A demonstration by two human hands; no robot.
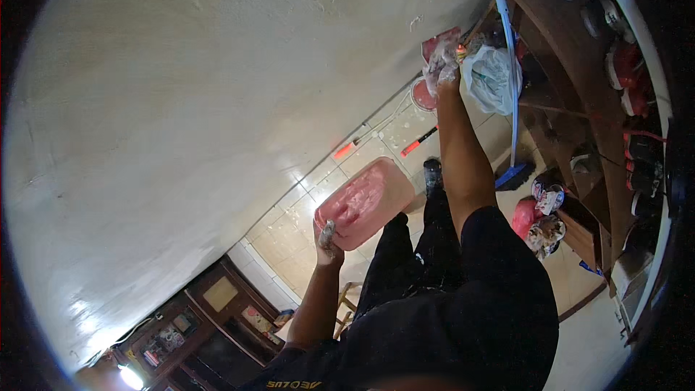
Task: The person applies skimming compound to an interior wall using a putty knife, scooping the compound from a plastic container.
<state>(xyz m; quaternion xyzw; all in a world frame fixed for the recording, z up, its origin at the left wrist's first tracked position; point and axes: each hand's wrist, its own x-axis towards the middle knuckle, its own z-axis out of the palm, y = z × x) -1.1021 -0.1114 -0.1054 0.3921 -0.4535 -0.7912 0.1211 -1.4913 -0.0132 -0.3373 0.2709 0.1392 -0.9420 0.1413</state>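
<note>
My left hand (329,243), smeared with pale paste, grips the near end of a pink rectangular tub (398,187). Its thumb lies over the rim. Inside is a thick pink paste (359,198) with an uneven surface. Stretched far out to the right, my right hand (442,76) is coated in whitish paste and closed by the wall's lower part. A flat reddish tool (439,44) shows at its fingers, with a small orange and yellow end (461,51) beside them; the grip is partly hidden. Just below that hand is a round reddish container (424,94).
Left is a big pale wall (181,101). On the tiled floor lie a red-handled tool (346,149) and a red and black one (419,142). To the right are a white plastic bag (492,80), a blue broom (513,174), shoe shelves (572,65) and bagged items (544,235).
</note>
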